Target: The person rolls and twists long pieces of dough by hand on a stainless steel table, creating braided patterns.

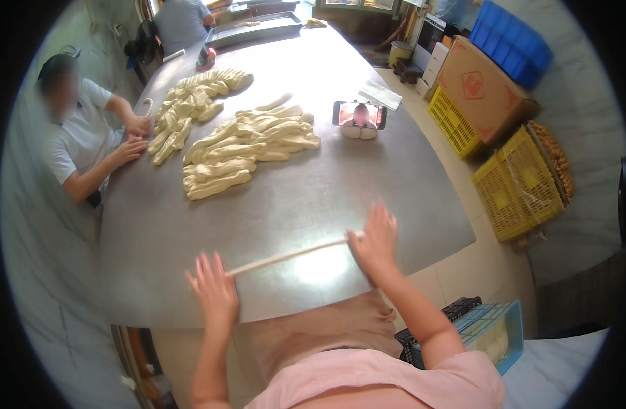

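A thin, pale dough rope [292, 254] stretches across the metal tabletop [303, 204] in front of me. My left hand [213, 289] lies palm down over its left end, fingers spread. Over the right end rests my right hand [378, 243], also flat and slightly blurred, with the thumb apart. Both ends of the rope are hidden under my palms. Beyond my hands, a pile of thick dough strips [251, 143] lies on the table. Farther left is a second heap of dough strips [190, 107], some in a neat row.
A co-worker [83, 128] at the left edge has both hands on a small twisted dough piece [148, 107]. A phone [359, 115] stands on the table. A metal tray [254, 29] is at the far end. Yellow crates [520, 184] and a cardboard box [482, 89] stand right.
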`<state>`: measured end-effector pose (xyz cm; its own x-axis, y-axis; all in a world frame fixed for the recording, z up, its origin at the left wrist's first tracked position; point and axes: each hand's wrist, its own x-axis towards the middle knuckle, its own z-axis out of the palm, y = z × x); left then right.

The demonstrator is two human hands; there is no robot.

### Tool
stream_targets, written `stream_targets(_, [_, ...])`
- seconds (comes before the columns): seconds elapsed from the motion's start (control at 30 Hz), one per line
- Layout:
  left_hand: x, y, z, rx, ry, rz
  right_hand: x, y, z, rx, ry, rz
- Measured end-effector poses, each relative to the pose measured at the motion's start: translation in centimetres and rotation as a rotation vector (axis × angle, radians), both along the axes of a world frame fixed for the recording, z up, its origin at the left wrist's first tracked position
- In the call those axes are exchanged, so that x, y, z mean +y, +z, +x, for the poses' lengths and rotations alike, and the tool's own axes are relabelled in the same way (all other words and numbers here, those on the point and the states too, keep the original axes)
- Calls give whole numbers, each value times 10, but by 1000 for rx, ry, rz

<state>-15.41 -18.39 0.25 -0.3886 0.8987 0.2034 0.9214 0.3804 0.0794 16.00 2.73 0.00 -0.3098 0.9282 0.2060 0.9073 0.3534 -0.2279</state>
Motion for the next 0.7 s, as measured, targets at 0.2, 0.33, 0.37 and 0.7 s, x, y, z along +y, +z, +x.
stream_targets(0.2, [-39,19,15,-65,261,-197,-27,-4,35,-198,-55,14])
stream_targets(0.33, [76,23,-92,-39,599,-162,123,-10,-13,-37,-125,77])
stream_targets(0.37, [92,19,-111,24,615,-93,137,-5,-22,-2,-52,164])
stream_targets(0.7, [-66,1,-32,28,193,-72,-66,-11,70,-87,6,33])
